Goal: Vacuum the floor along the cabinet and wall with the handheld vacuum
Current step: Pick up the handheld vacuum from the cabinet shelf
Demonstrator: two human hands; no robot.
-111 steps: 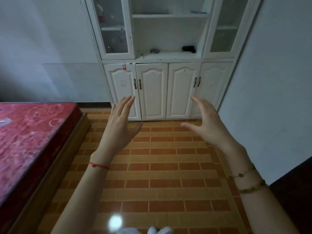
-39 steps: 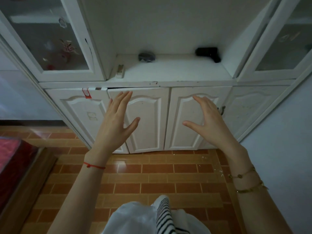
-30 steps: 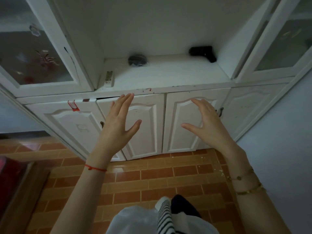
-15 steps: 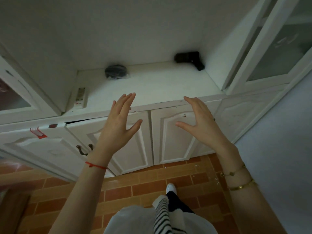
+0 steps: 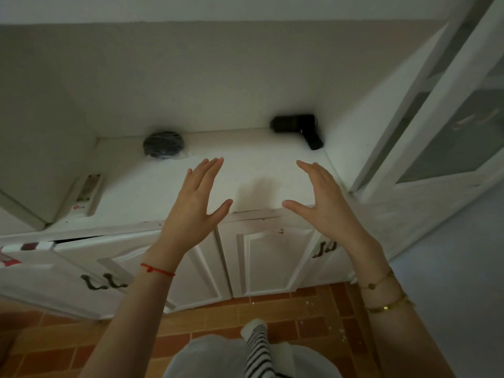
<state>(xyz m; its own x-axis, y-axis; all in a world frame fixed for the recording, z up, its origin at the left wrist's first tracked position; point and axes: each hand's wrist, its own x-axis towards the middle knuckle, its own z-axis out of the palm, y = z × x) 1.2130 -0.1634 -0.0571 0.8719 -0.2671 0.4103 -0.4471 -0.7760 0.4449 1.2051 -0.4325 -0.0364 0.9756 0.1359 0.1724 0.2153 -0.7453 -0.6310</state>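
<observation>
A black handheld vacuum [image 5: 298,127] lies at the back right corner of the white cabinet's open shelf [image 5: 253,170]. My left hand [image 5: 195,203] is raised over the shelf's front edge, fingers apart and empty. My right hand [image 5: 324,200] is held up the same way, palm inward, below and slightly right of the vacuum, not touching it. The tiled floor [image 5: 300,315] along the cabinet base and the right wall [image 5: 458,282] shows small pale specks.
A round dark object in clear wrap [image 5: 163,145] sits at the shelf's back left. A white remote [image 5: 86,192] lies at the left. A glass cabinet door [image 5: 450,137] stands at the right. Lower cabinet doors [image 5: 270,263] are below, the left one ajar.
I have come right up to the cabinet, so the shelf now fills the view. Both open hands have risen from in front of the lower doors to over the shelf edge.
</observation>
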